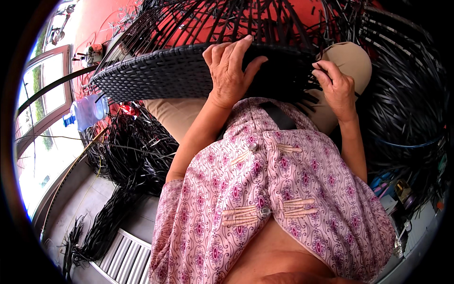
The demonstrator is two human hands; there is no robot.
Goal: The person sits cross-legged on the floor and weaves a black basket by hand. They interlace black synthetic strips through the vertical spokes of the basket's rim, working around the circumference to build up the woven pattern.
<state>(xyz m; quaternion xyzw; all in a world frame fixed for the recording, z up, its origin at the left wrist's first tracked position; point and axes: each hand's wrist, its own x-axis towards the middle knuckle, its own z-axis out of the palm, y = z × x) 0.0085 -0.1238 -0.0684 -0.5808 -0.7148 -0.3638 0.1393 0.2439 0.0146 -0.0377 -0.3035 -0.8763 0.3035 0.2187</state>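
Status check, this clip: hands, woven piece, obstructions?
Left hand spread on black woven panel. Right hand at panel's right end, hold unclear. Unwoven strips fan out beyond; hands look unobstructed.

Whether the right hand (338, 92), near the right edge of the woven panel (151, 75), pinches anything is too small to tell; black strips (221, 23) run off the picture's top.

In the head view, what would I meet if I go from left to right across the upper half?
Translucent plastic bottle with blue cap, left hand, right hand, large heap of black strips.
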